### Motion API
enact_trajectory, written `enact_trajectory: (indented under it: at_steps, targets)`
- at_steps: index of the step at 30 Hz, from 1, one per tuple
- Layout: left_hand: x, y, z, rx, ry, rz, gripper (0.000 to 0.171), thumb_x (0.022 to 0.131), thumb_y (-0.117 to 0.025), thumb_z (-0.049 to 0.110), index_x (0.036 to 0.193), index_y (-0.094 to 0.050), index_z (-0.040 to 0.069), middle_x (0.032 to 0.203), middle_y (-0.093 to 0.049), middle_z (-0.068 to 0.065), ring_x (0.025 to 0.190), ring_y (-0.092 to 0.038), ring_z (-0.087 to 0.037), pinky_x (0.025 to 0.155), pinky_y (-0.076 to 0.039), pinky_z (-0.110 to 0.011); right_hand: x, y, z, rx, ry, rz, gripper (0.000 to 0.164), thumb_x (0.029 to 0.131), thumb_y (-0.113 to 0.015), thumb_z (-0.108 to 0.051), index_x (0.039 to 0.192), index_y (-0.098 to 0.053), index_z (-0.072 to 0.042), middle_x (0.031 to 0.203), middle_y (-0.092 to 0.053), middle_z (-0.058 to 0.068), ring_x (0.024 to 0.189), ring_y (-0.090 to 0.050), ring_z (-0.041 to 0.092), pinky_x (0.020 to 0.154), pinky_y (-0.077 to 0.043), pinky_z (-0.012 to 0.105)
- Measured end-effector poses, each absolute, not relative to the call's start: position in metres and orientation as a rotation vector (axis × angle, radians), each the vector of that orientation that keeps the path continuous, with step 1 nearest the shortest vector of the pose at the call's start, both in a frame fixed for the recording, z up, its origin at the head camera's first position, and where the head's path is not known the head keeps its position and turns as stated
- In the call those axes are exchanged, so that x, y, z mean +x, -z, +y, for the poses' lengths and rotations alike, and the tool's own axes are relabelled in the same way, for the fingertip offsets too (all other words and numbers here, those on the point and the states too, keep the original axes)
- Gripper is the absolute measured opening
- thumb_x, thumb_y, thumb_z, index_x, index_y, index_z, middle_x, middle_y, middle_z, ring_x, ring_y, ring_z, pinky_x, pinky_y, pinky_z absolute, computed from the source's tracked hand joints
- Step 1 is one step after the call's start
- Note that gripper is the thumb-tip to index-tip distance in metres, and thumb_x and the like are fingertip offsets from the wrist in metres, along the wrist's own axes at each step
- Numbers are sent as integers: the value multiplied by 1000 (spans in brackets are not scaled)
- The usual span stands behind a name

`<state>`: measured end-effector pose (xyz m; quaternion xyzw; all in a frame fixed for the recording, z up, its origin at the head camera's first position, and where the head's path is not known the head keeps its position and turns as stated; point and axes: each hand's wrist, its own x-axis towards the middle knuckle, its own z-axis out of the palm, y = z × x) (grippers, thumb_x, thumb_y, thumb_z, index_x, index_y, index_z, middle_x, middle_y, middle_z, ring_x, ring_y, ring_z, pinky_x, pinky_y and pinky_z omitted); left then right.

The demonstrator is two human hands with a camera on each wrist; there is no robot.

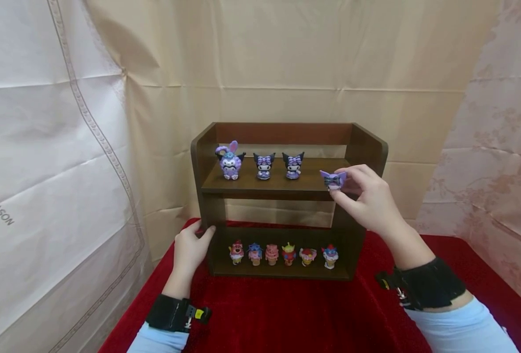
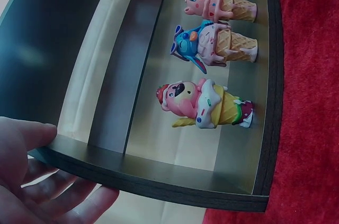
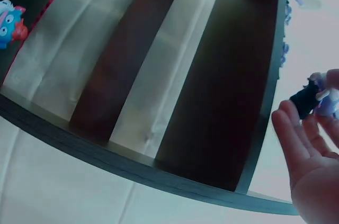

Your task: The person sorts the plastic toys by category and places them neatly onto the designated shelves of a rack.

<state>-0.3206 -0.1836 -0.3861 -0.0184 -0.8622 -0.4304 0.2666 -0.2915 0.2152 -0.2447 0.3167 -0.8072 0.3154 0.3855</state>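
My right hand (image 1: 370, 200) pinches a small purple figurine (image 1: 333, 180) with pointed ears and a dark bow, between thumb and fingers, in front of the right end of the upper board. In the right wrist view the figurine's dark part (image 3: 305, 101) shows by the fingers. My left hand (image 1: 189, 249) grips the left side panel (image 2: 153, 177) of a dark brown wooden shelf (image 1: 282, 133), thumb inside and fingers outside. On the upper board stand a purple figurine with rabbit ears (image 1: 231, 164) and two black-eared figurines with purple bows, one central (image 1: 264, 166), another right of it (image 1: 293, 166).
Several ice-cream-cone figurines line the lower board, among them a pink bear (image 1: 236, 252), a blue one with sunglasses (image 1: 255, 254) and a pink pig (image 1: 271, 254). Red cloth (image 1: 282, 314) covers the table. Beige fabric (image 1: 286, 54) hangs behind.
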Motion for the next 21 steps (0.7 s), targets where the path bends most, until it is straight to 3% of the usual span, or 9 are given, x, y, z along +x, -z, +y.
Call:
enact_trajectory:
  at_steps: [9,21]
  targets:
    - [-321,387,-184,-45,1149,-2335,40,92,-63,34,121,-65,7,107,-68,-14,87,-64,-25,67,-57,-43,-304,242,217,653,-742,-2212,26,84,-71,-16,106,-63,-6,103,-54,7,86,-64,19,79,-55,47]
    - [-321,386,-183,-37,1158,-2332,38,91,-64,32,120,-65,8,105,-68,-13,86,-64,-24,66,-57,-43,-309,235,213,527,-715,-2407,34,88,-65,-24,113,-55,-3,105,-56,13,92,-56,27,80,-50,52]
